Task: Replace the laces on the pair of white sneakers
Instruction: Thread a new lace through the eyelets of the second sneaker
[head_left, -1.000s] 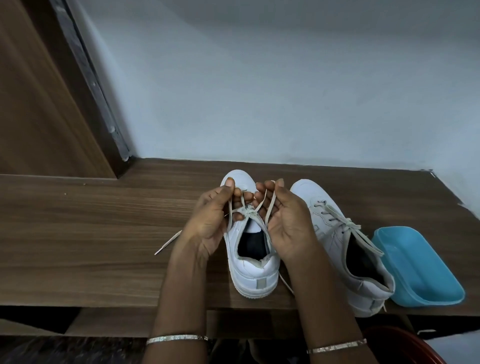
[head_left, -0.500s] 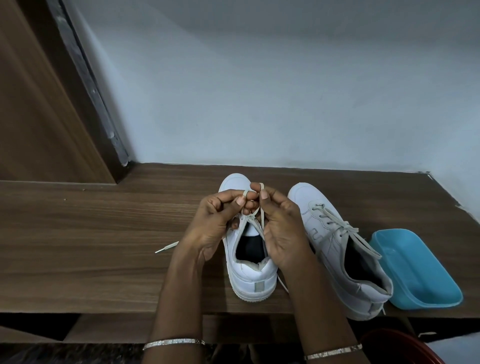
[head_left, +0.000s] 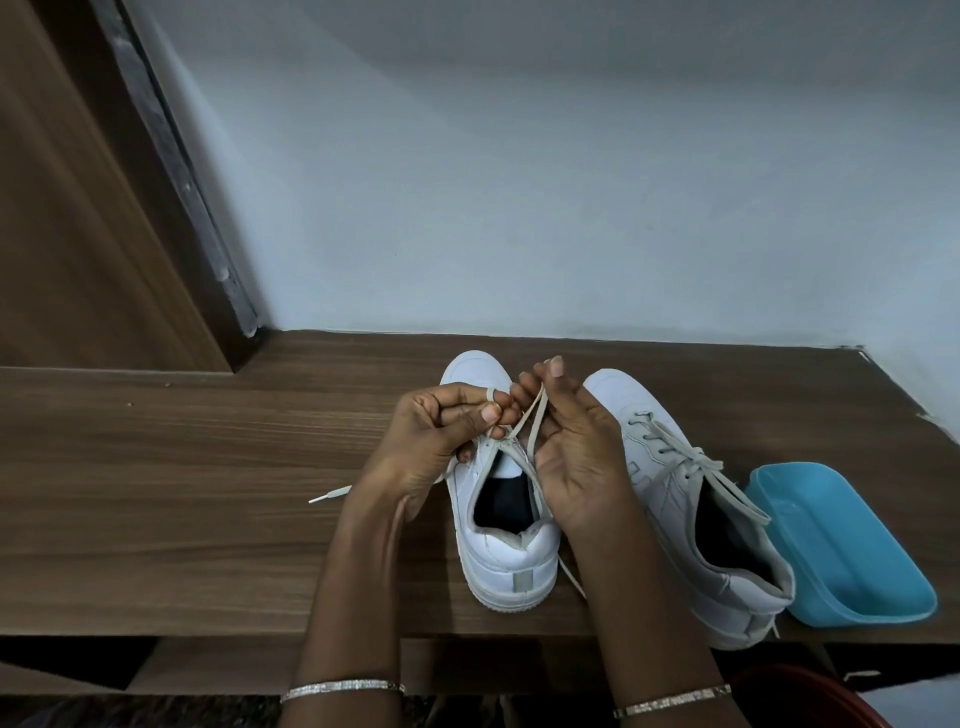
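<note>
Okay, wooden table (head_left: 208, 519) carries everything. Near sneaker (head_left: 511, 566) stands heel toward the camera, close to the front edge. Second sneaker (head_left: 675, 525) lies just beside it on the right, already laced and bowed, its heel at or slightly over that edge. Blue tray (head_left: 841, 551) touches or nearly touches the second sneaker's outer side; I cannot tell which.

Both hands work over the near sneaker's tongue. Left hand (head_left: 431, 447) is curled tight, thumb pressed against the forefinger, pinching the lace (head_left: 537, 415). Right hand (head_left: 571, 467) faces palm to the camera, fingertips nipping a strand that runs taut up from the top eyelets. Looks like the bow-tying step on this shoe, so the task seems close to done.

Risks:
- Small loop (head_left: 491, 393) sits wrapped round the left forefinger. If the thumb eases off before the right strand is passed through, it likely slips and the bow collapses.
- Pulling the taut strand too hard could drag the light sneaker toward the front edge, or tip it.
- Loose tail (head_left: 570, 577) trails past the heel under the right wrist. The wrist may catch it and yank the knot uneven.
- Free lace tip (head_left: 330, 493) lies on the table left of the left hand, so that end reads long. The bow may come out lopsided.
</note>
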